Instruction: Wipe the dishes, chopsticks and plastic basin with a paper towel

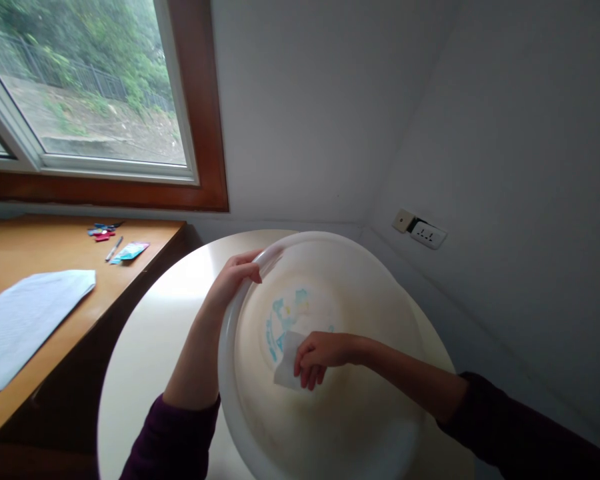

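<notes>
A large white plastic basin (370, 287) tilts toward me over the round table, its inside facing me. Worn blue print marks the middle of its bottom. My left hand (237, 277) grips the basin's rim at the upper left, thumb on the inside, its other fingers partly hidden behind the rim. Inside the basin, my right hand (320, 357) holds a white sheet of tissue (286, 373) against the bottom, near the blue print. The fingers of this hand are bent over the tissue.
Under the basin is a round white table (155, 347). To the left, a wooden desk (125, 287) bears a white cloth-like sheet (35, 320), a pen (114, 249), a small teal packet (131, 252) and scissors (107, 227). A wall socket (429, 235) is at right, a window (105, 87) at upper left.
</notes>
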`<state>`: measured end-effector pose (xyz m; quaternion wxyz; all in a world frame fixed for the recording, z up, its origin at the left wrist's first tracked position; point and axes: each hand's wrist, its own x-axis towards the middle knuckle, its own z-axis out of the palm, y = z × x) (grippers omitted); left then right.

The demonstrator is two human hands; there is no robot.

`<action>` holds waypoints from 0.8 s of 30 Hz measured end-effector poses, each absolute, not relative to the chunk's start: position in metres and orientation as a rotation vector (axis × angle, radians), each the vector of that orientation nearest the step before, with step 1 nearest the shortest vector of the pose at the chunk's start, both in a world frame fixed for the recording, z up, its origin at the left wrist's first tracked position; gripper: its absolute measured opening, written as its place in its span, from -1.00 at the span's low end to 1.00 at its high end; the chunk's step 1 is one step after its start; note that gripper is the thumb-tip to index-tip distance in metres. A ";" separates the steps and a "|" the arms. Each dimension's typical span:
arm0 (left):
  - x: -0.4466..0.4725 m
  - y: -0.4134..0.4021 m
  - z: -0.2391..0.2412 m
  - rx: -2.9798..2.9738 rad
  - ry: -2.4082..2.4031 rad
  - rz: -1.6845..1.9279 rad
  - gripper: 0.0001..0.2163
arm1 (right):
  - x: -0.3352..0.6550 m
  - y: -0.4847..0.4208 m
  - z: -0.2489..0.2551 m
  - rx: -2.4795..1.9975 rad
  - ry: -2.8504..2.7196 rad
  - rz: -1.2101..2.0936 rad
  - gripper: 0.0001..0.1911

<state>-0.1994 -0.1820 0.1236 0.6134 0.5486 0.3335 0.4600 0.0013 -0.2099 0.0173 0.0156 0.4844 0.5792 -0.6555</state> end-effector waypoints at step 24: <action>-0.198 -0.182 0.124 1.264 0.867 1.100 -0.63 | -0.014 -0.204 0.037 1.261 1.932 -1.708 -0.76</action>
